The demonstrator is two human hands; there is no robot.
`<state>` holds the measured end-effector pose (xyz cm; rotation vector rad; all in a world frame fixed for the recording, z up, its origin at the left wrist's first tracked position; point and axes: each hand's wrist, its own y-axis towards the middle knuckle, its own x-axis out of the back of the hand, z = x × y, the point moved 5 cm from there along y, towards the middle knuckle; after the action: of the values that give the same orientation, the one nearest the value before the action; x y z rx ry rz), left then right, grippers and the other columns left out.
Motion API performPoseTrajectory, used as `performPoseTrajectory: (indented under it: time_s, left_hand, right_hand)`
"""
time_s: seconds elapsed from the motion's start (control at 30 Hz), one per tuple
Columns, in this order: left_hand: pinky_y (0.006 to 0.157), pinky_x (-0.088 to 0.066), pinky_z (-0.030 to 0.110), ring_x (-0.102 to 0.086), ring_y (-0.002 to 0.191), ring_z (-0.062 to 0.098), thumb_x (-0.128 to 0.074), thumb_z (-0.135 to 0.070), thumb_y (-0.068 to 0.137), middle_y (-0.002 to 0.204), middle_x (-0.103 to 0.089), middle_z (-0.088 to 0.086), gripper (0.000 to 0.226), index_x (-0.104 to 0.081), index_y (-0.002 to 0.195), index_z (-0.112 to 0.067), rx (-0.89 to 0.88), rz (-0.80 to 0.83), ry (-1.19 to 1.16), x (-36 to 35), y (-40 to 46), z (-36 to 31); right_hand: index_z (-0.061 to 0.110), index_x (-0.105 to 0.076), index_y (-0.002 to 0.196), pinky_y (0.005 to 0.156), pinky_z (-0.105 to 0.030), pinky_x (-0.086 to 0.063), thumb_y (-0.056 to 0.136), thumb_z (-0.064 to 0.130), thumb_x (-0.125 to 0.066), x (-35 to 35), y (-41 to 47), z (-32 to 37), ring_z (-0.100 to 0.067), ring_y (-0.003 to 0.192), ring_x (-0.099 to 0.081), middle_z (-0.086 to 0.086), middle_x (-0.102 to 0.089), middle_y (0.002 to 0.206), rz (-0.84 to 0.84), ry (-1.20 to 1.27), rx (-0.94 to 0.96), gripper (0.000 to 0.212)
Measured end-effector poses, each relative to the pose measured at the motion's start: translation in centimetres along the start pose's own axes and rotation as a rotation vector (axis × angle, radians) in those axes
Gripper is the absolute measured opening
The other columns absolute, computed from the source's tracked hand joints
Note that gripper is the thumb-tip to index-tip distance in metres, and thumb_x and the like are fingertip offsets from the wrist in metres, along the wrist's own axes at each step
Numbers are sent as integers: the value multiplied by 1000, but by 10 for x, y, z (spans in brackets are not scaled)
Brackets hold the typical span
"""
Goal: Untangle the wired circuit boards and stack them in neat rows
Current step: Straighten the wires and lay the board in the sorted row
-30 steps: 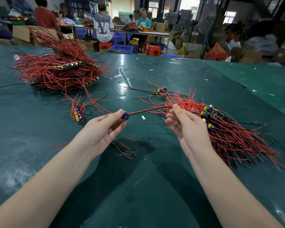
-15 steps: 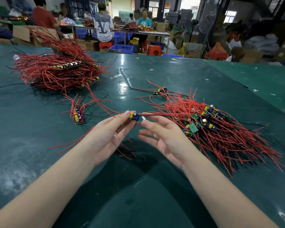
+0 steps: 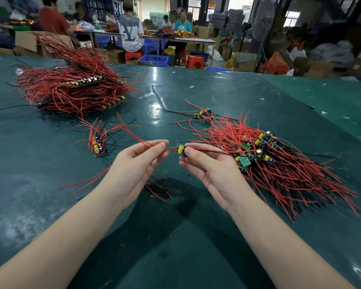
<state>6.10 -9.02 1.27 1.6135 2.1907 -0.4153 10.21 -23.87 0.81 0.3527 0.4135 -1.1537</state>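
Text read: large "LV"-style monogram | carried on: back of grey T-shirt (image 3: 130,32) of seated person | elsewhere: nothing legible is seen.

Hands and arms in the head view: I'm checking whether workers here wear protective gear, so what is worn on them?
Nothing that shows. The left hand and right hand are bare, with no gloves, rings or finger cots visible. Both forearms are bare right to the bottom edge of the frame: no sleeves, watch, bracelet or wrist strap. Fingernails look short and unpainted.

Two hands (image 3: 133,170), one held circuit board (image 3: 180,148), three wired-board heaps (image 3: 71,90).
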Motion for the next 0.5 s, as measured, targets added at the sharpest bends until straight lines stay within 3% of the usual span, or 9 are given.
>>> performPoseTrajectory:
  time_s: [0.13,0.33,0.5]
  left_hand:
    - [67,-52,11,-70,70,9,-58,2,86,74,-72,3,11,-69,86,-2,6,17,-16,-1,-2,0]
    - [62,-53,12,-71,70,10,-63,-5,82,77,-74,6,8,-70,85,-3,89,-21,-122,4,0,2]
    - [65,-55,13,-73,76,13,-67,-9,69,78,-73,7,10,-77,69,-6,122,-22,-225,5,2,2]
  right_hand:
    - [1,-72,87,71,-27,-57,59,6,-77,-1,0,-1,-23,74,-71,-13,-72,79,7,12,8,28]
    - [6,-78,79,69,-25,-57,62,8,-77,-2,-1,1,-26,76,-72,-13,-72,80,33,26,-10,17]
    - [7,-77,78,69,-24,-57,60,11,-78,-2,-1,2,-25,76,-72,-13,-72,80,12,-27,1,18]
